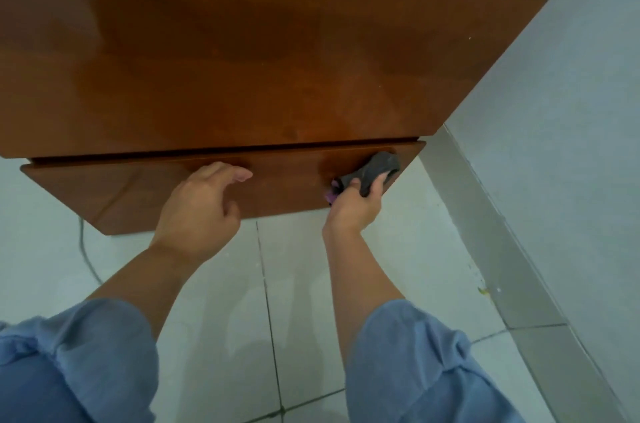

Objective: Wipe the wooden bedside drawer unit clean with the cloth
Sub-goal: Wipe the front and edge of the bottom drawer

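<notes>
A person's two bare arms, blue sleeves [79, 353] pushed up above the forearms, reach from the 6 o'clock edge toward a wooden bedside drawer unit [242, 59] that fills the upper frame from 9 to 1 o'clock. Its flat, square-edged panels are a glossy reddish-brown with a faint sheen and patchy darker streaks. The lowest drawer front [131, 190] stands proud of the panel above, a thin dark gap running between them.

At 9 o'clock from centre, the left hand [201, 211] is held loosely open, fingers gently curved and unclenched, fingertips [242, 175] at the upper part of the drawer front; whether they actually touch the wood cannot be told. It holds nothing.

Toward 3 o'clock of that hand, the right hand [353, 204] grips a bunched dark grey cloth [374, 169], fingers curled around it, a scrap of purple showing at the thumb side. The soft, crumpled cloth is pressed against the right end of the drawer front, near its corner.

Below, pale glossy floor tiles [214, 301] with dark grout lines reflect light; a thin grey cable [86, 249] trails at 8 o'clock. A grey skirting strip [502, 249] runs diagonally beside a pale wall [571, 111] at 3 o'clock.
</notes>
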The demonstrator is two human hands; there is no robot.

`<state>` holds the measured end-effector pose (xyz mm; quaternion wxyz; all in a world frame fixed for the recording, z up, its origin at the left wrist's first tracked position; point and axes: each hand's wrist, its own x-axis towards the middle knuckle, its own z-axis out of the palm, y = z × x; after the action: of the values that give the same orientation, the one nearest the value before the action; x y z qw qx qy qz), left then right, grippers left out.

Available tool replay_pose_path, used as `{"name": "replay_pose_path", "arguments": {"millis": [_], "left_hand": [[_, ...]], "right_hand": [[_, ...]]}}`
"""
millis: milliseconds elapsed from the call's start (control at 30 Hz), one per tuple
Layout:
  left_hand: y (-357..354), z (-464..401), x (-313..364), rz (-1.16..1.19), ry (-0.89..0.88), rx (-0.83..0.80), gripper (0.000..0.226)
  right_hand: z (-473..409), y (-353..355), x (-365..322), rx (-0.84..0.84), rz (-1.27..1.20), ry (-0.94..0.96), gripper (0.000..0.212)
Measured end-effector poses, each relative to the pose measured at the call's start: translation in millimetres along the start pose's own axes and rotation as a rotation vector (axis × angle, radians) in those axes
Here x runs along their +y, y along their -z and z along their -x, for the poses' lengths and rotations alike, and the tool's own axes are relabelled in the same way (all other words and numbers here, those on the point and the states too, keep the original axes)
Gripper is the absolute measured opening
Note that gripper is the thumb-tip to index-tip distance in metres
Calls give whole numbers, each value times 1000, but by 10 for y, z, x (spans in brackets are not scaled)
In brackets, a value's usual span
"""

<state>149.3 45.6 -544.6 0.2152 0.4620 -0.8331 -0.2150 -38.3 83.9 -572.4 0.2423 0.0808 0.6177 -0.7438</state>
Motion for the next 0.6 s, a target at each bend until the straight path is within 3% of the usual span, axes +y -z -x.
{"name": "replay_pose_path", "arguments": {"millis": [100, 233, 400, 600], "left_hand": [[-5, 1, -12, 21, -5, 15, 49], [-27, 2, -17, 30, -26, 36, 51], [-57, 12, -10, 23, -32, 47, 50], [-188, 11, 45, 5, -34, -58, 52]], "right_hand": [[327, -105, 270, -45, 16, 6, 55], [640, -46, 669, -197, 298, 78, 54], [653, 189, 588, -407, 315, -137, 48], [31, 470, 279, 6, 116, 78, 29]]}}
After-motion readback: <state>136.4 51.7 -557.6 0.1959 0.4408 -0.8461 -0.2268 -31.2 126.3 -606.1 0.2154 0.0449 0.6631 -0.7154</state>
